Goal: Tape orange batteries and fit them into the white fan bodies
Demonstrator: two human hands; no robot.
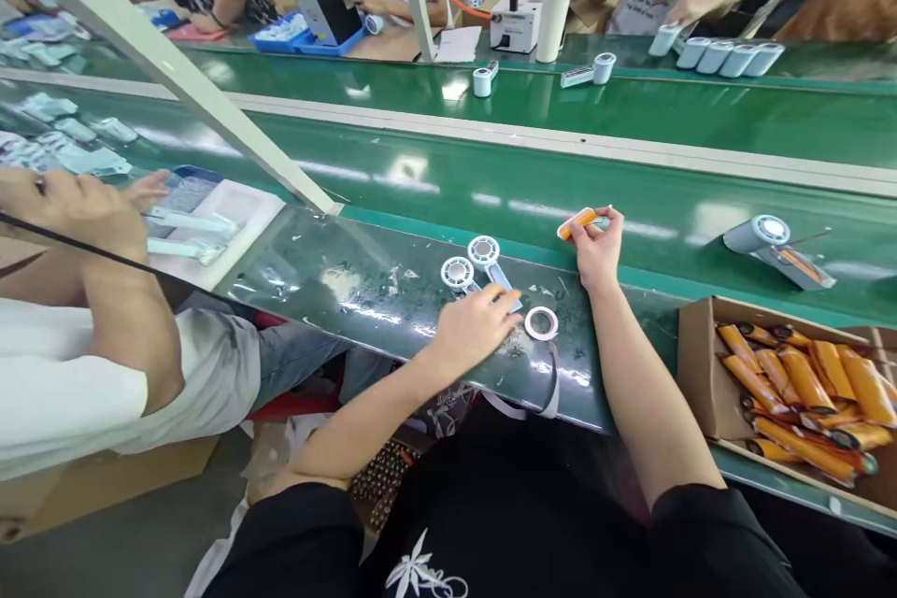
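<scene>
My left hand point(477, 327) lies over the handles of two light blue handheld fans, its fingers curled onto the nearer fan point(458, 273). The second fan point(483, 251) is beside it, round head away from me and handle partly covered by my fingers. Raised over the bench's far edge, my right hand point(599, 248) pinches an orange battery point(576, 224) with a white edge. A roll of white tape point(541, 324) lies right of my left hand, with a loose strip hanging toward my lap.
At right stands a cardboard box point(693, 364) of orange batteries. A fan point(767, 238) with an open handle sits on the green conveyor point(631, 177). To my left, a co-worker's arm point(119, 299) is near a white tray point(259, 215). A slanted metal post point(210, 112) crosses the left side.
</scene>
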